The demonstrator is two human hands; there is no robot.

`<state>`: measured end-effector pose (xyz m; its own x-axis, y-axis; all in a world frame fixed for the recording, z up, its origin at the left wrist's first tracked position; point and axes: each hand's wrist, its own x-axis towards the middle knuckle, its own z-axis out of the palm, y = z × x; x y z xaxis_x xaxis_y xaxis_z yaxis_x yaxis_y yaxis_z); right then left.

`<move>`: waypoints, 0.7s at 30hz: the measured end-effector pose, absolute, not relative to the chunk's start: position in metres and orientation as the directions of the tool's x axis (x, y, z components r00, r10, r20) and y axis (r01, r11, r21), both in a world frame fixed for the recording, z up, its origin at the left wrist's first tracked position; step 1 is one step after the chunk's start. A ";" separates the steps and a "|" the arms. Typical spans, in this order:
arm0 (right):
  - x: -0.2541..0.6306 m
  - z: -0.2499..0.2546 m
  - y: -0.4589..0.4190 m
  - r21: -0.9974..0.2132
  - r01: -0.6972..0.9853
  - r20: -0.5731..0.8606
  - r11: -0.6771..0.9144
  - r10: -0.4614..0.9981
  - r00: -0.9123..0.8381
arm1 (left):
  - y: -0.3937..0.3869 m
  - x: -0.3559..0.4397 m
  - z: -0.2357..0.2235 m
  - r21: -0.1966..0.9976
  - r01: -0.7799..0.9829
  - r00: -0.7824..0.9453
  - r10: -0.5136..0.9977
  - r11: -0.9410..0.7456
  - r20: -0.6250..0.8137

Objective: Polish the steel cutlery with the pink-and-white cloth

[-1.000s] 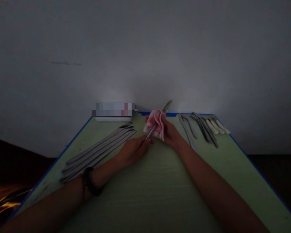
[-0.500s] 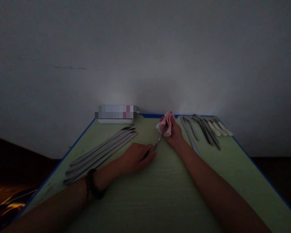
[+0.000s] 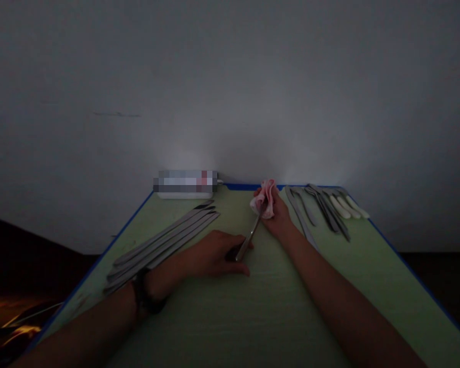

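Note:
My right hand [image 3: 279,212] is closed on a crumpled pink cloth [image 3: 269,197] near the far edge of the table. From the cloth a shiny metal cutlery handle [image 3: 251,232] sticks out toward me; its other end is hidden in the folds. Around the near end of this handle, my left hand [image 3: 218,253] has its thumb and fingers spread apart, not gripping it. A dark band is on the left wrist. Beside the left forearm, several table knives [image 3: 168,240] lie side by side on a slant, partly covered by the arm.
Right of the cloth lie metal cutlery pieces [image 3: 304,207], dark forks [image 3: 324,207] and white-handled pieces [image 3: 341,207]. A white box-like object [image 3: 186,195], its top blurred out, stands at the far left of the green table [image 3: 253,317]. A wall rises behind.
My left thumb and fingers have come apart from the cutlery handle, baring its near end. The cloth stays in my right hand. The view has shifted slightly.

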<state>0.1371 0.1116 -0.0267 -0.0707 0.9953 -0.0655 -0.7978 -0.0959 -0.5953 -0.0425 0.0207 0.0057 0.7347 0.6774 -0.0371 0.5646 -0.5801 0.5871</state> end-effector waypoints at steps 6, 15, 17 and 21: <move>0.129 -0.023 0.096 -0.783 -0.596 -0.031 -0.179 0.968 -0.250 | 0.024 -0.040 0.001 0.652 0.595 0.637 0.770 -0.470 -0.026; 0.125 -0.024 0.082 -0.868 -0.472 0.027 -0.154 0.935 -0.355 | 0.023 -0.040 0.008 0.780 0.545 0.511 0.859 -0.309 -0.016; 0.125 -0.026 0.082 -0.873 -0.465 0.028 -0.150 0.935 -0.354 | 0.023 -0.040 0.008 0.790 0.534 0.518 0.855 -0.300 -0.025; 0.125 -0.026 0.082 -0.890 -0.428 0.004 -0.158 0.935 -0.355 | 0.024 -0.042 0.008 0.774 0.534 0.553 0.833 -0.342 -0.013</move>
